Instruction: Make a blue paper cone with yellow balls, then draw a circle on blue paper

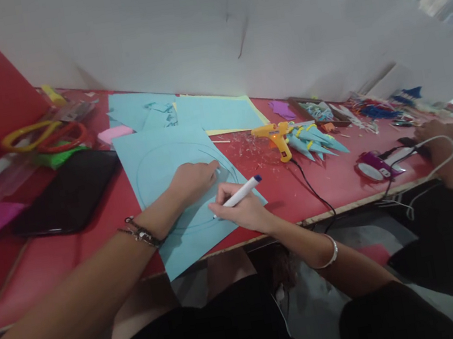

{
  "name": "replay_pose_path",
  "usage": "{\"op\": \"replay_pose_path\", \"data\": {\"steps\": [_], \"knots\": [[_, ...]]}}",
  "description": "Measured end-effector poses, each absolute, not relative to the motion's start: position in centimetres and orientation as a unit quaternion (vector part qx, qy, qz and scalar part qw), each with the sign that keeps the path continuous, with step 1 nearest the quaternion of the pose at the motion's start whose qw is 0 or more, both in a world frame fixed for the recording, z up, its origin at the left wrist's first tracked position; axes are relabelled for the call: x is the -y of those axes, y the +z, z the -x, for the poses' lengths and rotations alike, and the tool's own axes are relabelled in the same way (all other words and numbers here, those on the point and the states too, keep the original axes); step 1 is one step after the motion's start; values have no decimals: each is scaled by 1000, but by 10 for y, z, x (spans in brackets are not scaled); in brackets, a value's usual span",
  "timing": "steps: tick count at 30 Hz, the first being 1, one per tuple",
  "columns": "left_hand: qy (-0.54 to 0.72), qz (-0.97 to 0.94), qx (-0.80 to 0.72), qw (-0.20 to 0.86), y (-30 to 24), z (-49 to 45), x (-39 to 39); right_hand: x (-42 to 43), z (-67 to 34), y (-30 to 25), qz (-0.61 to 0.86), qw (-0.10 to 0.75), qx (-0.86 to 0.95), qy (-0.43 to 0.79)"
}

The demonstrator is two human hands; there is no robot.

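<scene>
A light blue sheet of paper [180,257] lies on the red table, its front corner over the edge. Curved dark lines of a large round outline run across it. My left hand [194,181] rests closed on the sheet, fingers curled and pressed down; what they hold, if anything, is hidden. In my right hand [243,207] is a white marker pen [241,193] with a blue end, held slanted, its tip down at the lower part of the outline. The two hands are close together.
A yellow glue gun [277,137] with a black cord lies right of the sheet, beside blue paper cones [312,141]. A black phone [71,194] and scissors [32,137] lie left. More blue sheets [217,112] lie behind. Another person's hands [440,144] are at far right, near a purple-and-white tape roll [374,167].
</scene>
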State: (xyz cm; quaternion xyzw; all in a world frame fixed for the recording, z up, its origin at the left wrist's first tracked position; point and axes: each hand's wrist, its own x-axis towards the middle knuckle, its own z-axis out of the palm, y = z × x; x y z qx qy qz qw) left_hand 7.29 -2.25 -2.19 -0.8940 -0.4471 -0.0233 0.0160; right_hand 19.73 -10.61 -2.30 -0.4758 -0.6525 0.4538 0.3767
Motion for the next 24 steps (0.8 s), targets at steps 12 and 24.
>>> {"op": "replay_pose_path", "data": {"steps": [12, 24], "knots": [[-36, 891, 452, 18, -25, -74, 24, 109, -193, -24, 485, 348, 707, 380], [-51, 892, 447, 36, -30, -73, 21, 110, -195, -24, 497, 315, 745, 315]]}}
